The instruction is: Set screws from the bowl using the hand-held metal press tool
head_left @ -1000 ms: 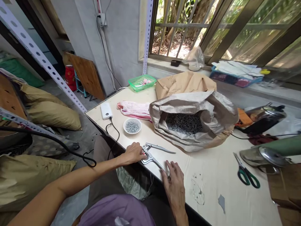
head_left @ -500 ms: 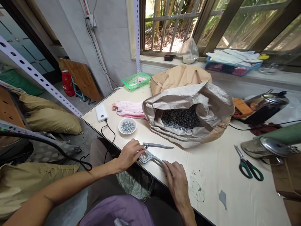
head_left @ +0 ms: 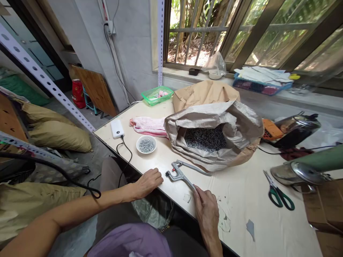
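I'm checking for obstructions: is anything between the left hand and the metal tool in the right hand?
Nothing visible is; only a narrow strip of tabletop separates the left hand from the metal tool, held by the right hand.

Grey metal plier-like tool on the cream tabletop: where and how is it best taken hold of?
Probably grip the tool by its near handle, from the near right side, where the right hand holds it. That slim bar slants down-right in view, while the head points left and the far handle splays away.
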`<action>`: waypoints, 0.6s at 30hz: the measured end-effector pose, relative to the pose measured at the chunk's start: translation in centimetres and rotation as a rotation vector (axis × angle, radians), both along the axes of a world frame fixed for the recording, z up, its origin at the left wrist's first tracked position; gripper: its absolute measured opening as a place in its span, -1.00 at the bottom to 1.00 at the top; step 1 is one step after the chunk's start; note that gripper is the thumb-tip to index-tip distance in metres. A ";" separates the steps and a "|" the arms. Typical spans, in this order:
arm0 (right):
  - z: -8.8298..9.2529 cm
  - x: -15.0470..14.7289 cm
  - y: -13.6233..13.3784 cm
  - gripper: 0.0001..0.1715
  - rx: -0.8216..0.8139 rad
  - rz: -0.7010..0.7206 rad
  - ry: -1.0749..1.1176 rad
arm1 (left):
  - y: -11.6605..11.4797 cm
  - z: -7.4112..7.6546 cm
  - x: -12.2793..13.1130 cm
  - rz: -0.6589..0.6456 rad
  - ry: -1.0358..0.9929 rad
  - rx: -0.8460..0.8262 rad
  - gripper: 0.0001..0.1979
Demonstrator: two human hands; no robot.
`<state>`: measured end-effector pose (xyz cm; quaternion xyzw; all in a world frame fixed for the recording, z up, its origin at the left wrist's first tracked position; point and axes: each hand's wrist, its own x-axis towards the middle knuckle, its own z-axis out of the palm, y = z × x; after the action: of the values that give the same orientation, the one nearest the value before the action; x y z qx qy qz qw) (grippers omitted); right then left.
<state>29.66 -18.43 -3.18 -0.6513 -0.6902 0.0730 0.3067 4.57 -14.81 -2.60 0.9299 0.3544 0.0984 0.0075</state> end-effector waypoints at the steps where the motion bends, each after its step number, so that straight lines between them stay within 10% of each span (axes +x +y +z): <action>1: -0.2 -0.5 -0.3 -0.38 -0.006 0.008 -0.008 | -0.9 -0.2 -0.5 -0.033 -0.020 0.024 -0.78; 10: -2.2 -2.2 -0.7 -0.44 0.220 -0.047 -0.192 | -3.7 -5.3 -2.5 -0.023 0.162 0.035 -0.86; 15: -2.2 -2.4 -0.5 -0.49 0.249 -0.065 -0.255 | -2.8 -1.2 -2.2 -0.049 -0.067 0.135 -0.88; 18: -2.6 -2.3 -0.6 -0.51 0.233 -0.074 -0.279 | 2.0 2.8 -2.7 0.363 -0.157 0.188 -0.80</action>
<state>27.39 -19.02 -5.79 -0.6400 -0.7055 -0.1098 0.2838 1.90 -12.77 0.17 0.8369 0.5036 0.2029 -0.0695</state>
